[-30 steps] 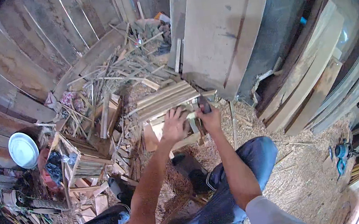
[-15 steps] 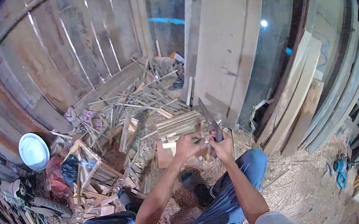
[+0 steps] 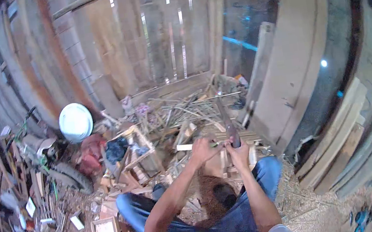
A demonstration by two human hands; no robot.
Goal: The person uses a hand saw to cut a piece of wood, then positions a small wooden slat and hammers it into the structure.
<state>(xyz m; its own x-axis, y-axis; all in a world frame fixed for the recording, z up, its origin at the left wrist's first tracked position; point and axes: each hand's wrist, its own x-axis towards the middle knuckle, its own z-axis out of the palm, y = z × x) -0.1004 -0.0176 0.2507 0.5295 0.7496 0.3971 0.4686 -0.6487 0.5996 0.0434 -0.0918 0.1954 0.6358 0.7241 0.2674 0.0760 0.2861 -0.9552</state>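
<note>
My right hand (image 3: 238, 151) is closed around the lower end of a long dark knife (image 3: 227, 122), which points up and away from me. Beside it, my left hand (image 3: 203, 150) is closed on a pale wooden strip (image 3: 184, 147), whose cut end juts out to the left. The two hands nearly touch in front of my bent legs. Just beyond them lies a stack of thin wooden slats (image 3: 245, 135), partly hidden by my right hand and the knife.
A wooden crate (image 3: 150, 157) with dark bags stands left of my hands, near a white round lid (image 3: 76, 122). Scrap sticks (image 3: 185, 112) litter the floor by the plank wall. Boards (image 3: 339, 135) lean at right; a blue tool (image 3: 361, 220) lies lower right.
The view has swung left, so the surroundings appear farther right. The knife and the wooden strip are still in my hands, and the strip now sticks out farther to the left.
</note>
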